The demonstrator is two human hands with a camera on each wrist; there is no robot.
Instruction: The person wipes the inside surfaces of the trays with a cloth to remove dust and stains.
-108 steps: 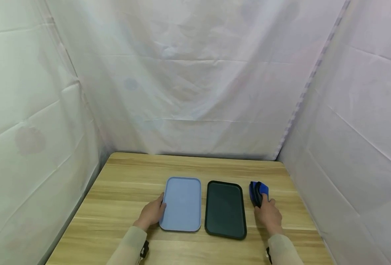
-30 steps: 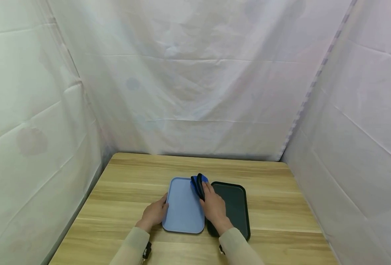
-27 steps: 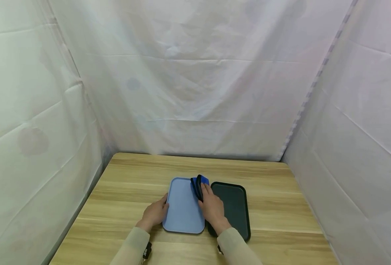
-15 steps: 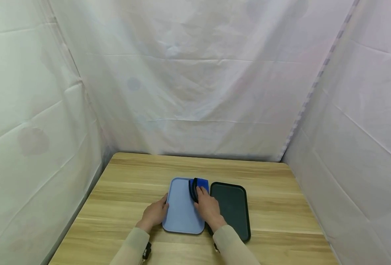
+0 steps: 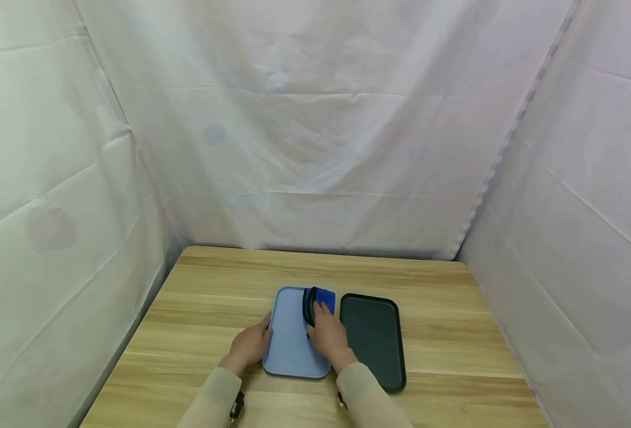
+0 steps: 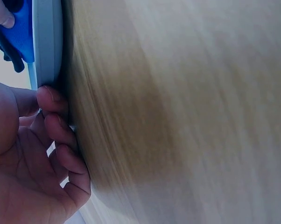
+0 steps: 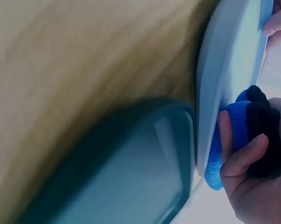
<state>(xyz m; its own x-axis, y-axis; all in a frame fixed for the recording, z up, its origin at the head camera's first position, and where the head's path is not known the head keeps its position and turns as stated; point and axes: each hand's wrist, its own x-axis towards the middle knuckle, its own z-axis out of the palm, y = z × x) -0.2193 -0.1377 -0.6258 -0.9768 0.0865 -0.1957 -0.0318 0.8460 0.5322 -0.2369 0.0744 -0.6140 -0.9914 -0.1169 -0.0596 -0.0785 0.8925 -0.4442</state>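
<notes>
A light blue tray (image 5: 291,345) lies on the wooden table. My left hand (image 5: 250,343) grips its left edge; in the left wrist view, curled fingertips (image 6: 51,100) meet the tray's side wall (image 6: 48,42) low down by the tabletop. My right hand (image 5: 328,334) holds a folded blue cloth with black edging (image 5: 324,298) over the tray's upper right part. The right wrist view shows its fuzzy blue side (image 7: 237,122) bunched against the thumb and fingers, at the tray's rim (image 7: 210,88). Part of the cloth is hidden under the right hand.
Just right of the blue tray lies a dark green tray (image 5: 371,336), its lower left corner hidden by the right forearm. The wooden tabletop (image 5: 203,303) reaches back to a white curtain (image 5: 305,178), and more white sheets hang at both sides.
My right hand has carried the cloth left from the table, past the green tray, onto the blue tray's upper right, then slid it slightly further left. The left hand keeps its grip.
</notes>
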